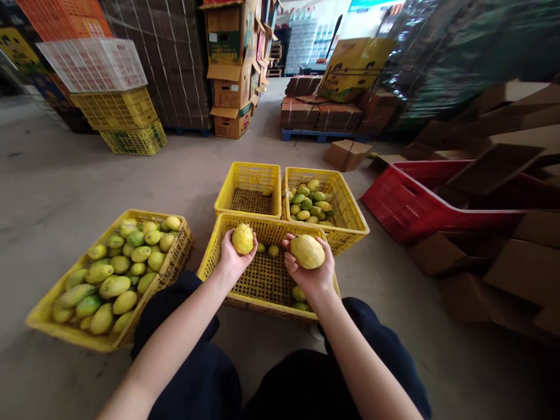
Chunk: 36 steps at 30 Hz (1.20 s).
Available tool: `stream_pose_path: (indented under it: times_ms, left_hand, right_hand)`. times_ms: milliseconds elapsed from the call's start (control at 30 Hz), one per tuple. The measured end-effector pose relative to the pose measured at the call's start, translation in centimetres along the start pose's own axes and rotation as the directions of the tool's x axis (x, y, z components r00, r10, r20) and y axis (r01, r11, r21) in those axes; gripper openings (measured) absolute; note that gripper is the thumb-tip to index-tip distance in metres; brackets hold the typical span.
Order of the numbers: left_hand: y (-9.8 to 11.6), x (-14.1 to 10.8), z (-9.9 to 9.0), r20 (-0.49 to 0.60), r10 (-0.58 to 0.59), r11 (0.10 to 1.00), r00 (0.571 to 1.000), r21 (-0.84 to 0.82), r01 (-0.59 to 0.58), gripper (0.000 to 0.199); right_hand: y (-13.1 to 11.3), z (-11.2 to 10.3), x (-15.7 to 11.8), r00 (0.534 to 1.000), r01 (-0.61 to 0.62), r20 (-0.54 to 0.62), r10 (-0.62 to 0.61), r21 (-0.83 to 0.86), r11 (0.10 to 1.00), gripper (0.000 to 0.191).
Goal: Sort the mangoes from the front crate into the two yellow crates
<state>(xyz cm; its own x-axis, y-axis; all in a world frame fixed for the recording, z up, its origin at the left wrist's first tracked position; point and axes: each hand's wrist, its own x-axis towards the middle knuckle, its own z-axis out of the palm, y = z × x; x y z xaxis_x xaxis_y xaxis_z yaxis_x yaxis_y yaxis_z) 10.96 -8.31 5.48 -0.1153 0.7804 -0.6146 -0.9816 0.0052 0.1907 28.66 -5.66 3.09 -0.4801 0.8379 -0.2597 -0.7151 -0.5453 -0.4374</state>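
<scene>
My left hand (236, 256) holds a small yellow lemon (242, 238) on its upturned fingers. A larger pale yellow lemon (308, 251) rests in my right hand (312, 277), its fingers curled around the underside. Both hands are above the near yellow crate (271, 308), which has a few green-yellow lemons inside. To the left, another yellow crate (70, 339) is heaped with yellow and green lemons. Behind the near crate stand a crate (247, 165) with one fruit visible at its right side and a crate (356, 224) holding several green and yellow lemons.
At the right is a red crate (394, 204) with cardboard boxes (520, 262) in and around it. Stacked crates (116, 108) stand at the back left. Wrapped cartons lie on a blue pallet (321, 137) further back. My knees flank the near crate.
</scene>
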Motion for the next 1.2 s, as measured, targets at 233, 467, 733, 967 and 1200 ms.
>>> stream_pose_path:
  times_ms: [233,467,733,967,1200]
  left_hand:
    - [1.4,-0.6,-0.5,0.114,0.041,0.999,0.993,0.007,-0.042,0.029]
    - [2.6,-0.4,-2.1,0.090,0.057,0.995,0.994,0.074,-0.063,0.036]
    - [4.2,-0.4,-3.9,-0.039,0.104,0.989,0.994,0.111,-0.099,0.036]
    - [4.3,-0.7,-4.8,0.061,0.074,0.954,0.995,0.287,-0.088,0.029]
    - [3.3,-1.3,-6.1,0.414,0.411,0.584,0.812,0.564,-0.583,0.060]
  right_hand:
    - [0.3,0.3,0.2,0.999,0.032,-0.024,-0.032,-0.015,0.999,0.034]
    - [0.7,-0.2,0.6,0.998,0.039,-0.056,-0.040,-0.034,0.999,0.033]
    - [1.3,0.2,0.6,0.995,0.082,-0.032,-0.091,-0.217,0.973,0.026]
    - [2.8,0.2,0.9,0.901,0.351,-0.022,-0.433,-0.551,0.757,0.049]
    - [3.1,0.8,-0.2,0.753,0.498,0.323,-0.573,-0.849,0.177,0.051]
